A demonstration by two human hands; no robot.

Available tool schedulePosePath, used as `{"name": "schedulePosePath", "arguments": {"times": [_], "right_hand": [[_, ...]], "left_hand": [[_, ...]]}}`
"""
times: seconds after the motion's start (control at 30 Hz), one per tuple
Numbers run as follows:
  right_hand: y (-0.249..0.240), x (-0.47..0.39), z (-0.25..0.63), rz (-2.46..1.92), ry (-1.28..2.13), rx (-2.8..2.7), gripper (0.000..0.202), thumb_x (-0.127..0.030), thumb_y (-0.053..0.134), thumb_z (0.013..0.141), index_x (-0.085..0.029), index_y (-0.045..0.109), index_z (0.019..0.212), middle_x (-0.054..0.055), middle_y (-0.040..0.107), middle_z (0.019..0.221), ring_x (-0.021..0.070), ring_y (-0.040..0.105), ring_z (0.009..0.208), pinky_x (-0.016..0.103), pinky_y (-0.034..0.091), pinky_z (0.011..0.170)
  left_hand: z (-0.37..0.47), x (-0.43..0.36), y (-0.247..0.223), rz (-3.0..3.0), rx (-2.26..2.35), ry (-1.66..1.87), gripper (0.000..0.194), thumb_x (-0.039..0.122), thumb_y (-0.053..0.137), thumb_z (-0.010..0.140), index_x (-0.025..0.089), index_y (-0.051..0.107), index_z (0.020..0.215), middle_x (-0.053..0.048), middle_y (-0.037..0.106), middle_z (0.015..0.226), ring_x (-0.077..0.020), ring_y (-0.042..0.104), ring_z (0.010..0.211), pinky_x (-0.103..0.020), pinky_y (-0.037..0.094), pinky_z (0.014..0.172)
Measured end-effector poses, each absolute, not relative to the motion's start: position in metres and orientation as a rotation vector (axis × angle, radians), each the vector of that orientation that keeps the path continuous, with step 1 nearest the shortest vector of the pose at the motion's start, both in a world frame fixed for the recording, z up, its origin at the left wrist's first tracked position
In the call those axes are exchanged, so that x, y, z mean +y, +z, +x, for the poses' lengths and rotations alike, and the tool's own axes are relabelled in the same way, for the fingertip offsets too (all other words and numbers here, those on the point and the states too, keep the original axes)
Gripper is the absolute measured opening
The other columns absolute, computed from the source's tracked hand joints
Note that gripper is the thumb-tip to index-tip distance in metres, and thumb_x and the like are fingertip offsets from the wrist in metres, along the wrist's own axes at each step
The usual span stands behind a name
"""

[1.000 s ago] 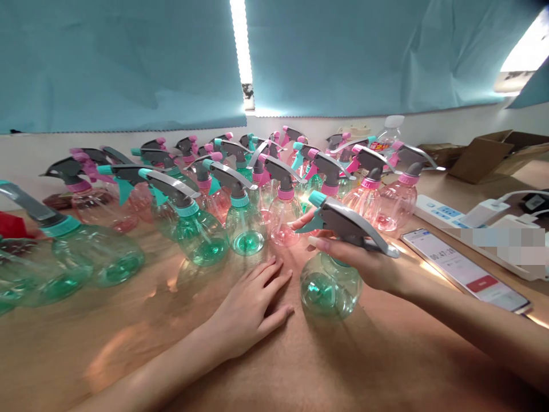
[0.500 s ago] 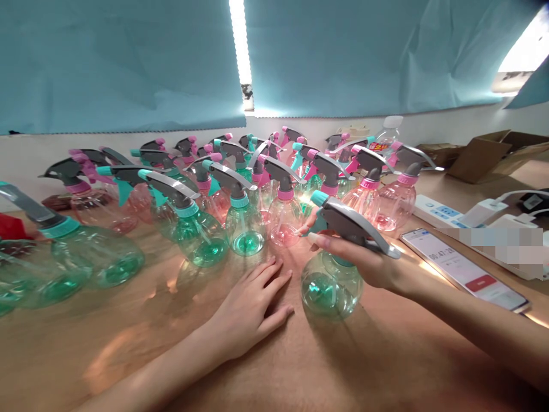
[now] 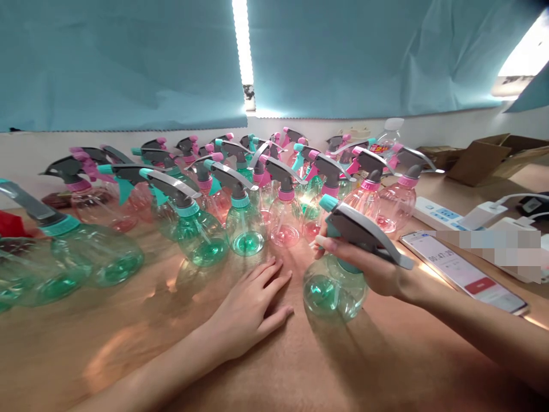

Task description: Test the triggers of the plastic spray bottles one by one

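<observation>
My right hand (image 3: pixel 364 260) is wrapped round the neck and trigger of a green spray bottle (image 3: pixel 332 294), which tilts a little at the right of the table. Its teal nozzle points up and left, and the grey lever lies above my hand. Flat on the wooden table (image 3: pixel 180 355), my left hand (image 3: pixel 253 303) has its fingers spread and holds nothing. Just beyond its fingertips stand a green spray bottle (image 3: pixel 245 229) and a pink one (image 3: pixel 285 220).
Several more green and pink spray bottles crowd the back and left. To the right lie a phone (image 3: pixel 463 269) showing a timer and a power strip (image 3: pixel 440 212) with plugs. Behind them is an open cardboard box (image 3: pixel 480 163). A clear bottle (image 3: pixel 390 134) stands near the wall.
The bottle in my right hand has tipped slightly further to the right, its head moving right and a little down. My left hand has stayed in place.
</observation>
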State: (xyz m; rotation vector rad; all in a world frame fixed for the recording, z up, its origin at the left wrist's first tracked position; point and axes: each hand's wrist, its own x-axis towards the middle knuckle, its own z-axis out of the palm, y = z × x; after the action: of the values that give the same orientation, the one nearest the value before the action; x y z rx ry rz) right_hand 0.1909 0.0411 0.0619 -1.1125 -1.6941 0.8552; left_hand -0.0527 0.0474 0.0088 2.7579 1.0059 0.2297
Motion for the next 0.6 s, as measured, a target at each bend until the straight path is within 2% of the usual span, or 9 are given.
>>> {"name": "schedulePosePath", "arguments": {"times": [0.13,0.33,0.6], "right_hand": [[0.0681,0.0433,0.1884,-1.094,0.883,-1.721,0.021,-0.045,0.062,0.086,-0.024,0.062,0.090,-0.001,0.058,0.072,0.0185,0.058,0.072,0.031,0.046,0.063],[0.0672,0.0461,0.1914,-1.056,0.856,-1.794,0.017,-0.042,0.063,0.086,-0.026,0.064,0.091,-0.002,0.056,0.063,0.0210,0.060,0.075,0.036,0.049,0.073],[0.0664,0.0447,0.1904,-1.083,0.815,-1.771,0.020,-0.043,0.064,0.085,-0.028,0.066,0.099,-0.001,0.057,0.061,0.0243,0.062,0.081,0.037,0.049,0.070]], "left_hand": [[-0.0540,0.0480,0.0069,2.754,0.991,0.259,0.053,0.045,0.049,0.097,0.017,0.046,0.142,-0.014,0.037,0.152,-0.0316,0.030,0.141,-0.051,0.031,0.112],[-0.0546,0.0484,0.0049,2.745,0.975,0.324,0.052,0.044,0.050,0.097,0.019,0.045,0.142,-0.013,0.038,0.152,-0.0313,0.031,0.141,-0.050,0.032,0.111],[-0.0538,0.0487,0.0054,2.761,0.983,0.292,0.052,0.045,0.050,0.097,0.019,0.044,0.143,-0.013,0.038,0.152,-0.0298,0.030,0.141,-0.049,0.031,0.112]]}}
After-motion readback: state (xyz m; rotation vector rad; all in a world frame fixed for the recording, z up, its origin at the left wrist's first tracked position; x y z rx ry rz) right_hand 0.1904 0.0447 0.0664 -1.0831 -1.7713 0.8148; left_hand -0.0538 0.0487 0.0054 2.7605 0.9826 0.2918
